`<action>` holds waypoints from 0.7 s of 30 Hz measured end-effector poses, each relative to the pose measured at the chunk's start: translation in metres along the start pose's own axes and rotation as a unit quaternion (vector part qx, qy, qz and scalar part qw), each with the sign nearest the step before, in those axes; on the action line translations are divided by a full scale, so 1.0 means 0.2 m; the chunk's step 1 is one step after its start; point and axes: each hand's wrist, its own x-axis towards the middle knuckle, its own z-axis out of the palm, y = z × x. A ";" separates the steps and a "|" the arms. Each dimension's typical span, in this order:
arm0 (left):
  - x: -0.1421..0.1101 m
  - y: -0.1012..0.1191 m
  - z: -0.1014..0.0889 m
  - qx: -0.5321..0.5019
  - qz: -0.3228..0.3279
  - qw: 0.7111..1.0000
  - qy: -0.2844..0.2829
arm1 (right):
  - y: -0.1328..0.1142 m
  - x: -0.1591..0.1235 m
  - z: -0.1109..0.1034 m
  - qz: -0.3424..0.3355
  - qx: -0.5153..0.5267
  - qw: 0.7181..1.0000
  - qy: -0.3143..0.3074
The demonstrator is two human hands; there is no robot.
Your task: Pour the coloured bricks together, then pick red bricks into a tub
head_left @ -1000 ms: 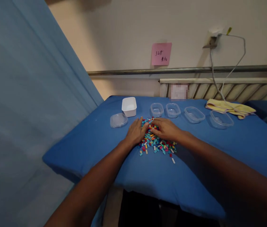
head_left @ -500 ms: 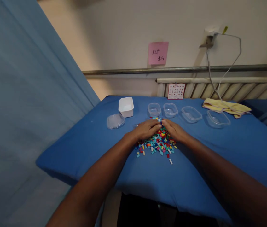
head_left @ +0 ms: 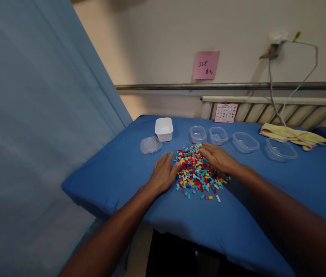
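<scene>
My left hand [head_left: 163,173] is open, fingers stretched forward and thumb at the near-left edge of the heap of small coloured blocks [head_left: 199,175]; my right hand [head_left: 217,157] is open too, fingers straight and reaching over the far-right part of the heap; I can't tell whether any blocks sit under that palm. The heap lies loose on the blue-covered counter [head_left: 116,169], between my hands, red, yellow, white, blue and turquoise mixed together, with a few pieces strayed towards me; all the blocks I can see are out on the cloth. Beyond my left hand stands a white tub [head_left: 164,132], upright, its bare white inside showing; a clear lid [head_left: 151,145] lies just beside it. Past the heap, four clear containers stand upright in a row running to the right: two small ones [head_left: 198,134] close together, then a larger oval one [head_left: 245,142], then a large rectangular one [head_left: 281,150]; the blue cover shows through their bare floors; a folded yellow cloth [head_left: 291,135] lies behind the last.
</scene>
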 end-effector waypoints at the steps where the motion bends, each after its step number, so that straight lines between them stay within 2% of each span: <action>1: 0.02 0.01 0.02 -0.007 -0.011 1.000 0.003 | 0.04 0.04 -0.01 0.010 0.001 1.000 -0.012; 4: 0.11 0.07 0.08 -0.045 -0.020 0.998 0.028 | 0.13 0.15 0.01 0.015 0.001 0.999 -0.031; 8: 0.20 0.13 0.13 -0.070 0.008 0.997 0.038 | 0.17 0.24 0.10 0.006 0.009 0.999 -0.044; 13: 0.23 0.14 0.13 -0.092 0.028 0.994 0.050 | 0.18 0.31 0.14 -0.003 0.028 0.997 -0.070; 17: 0.23 0.14 0.11 -0.083 0.036 0.996 0.023 | 0.13 0.27 0.09 -0.045 0.056 0.992 -0.103; 21: 0.23 0.15 0.09 -0.068 0.092 0.993 -0.006 | 0.03 0.12 0.04 -0.108 0.057 0.986 -0.110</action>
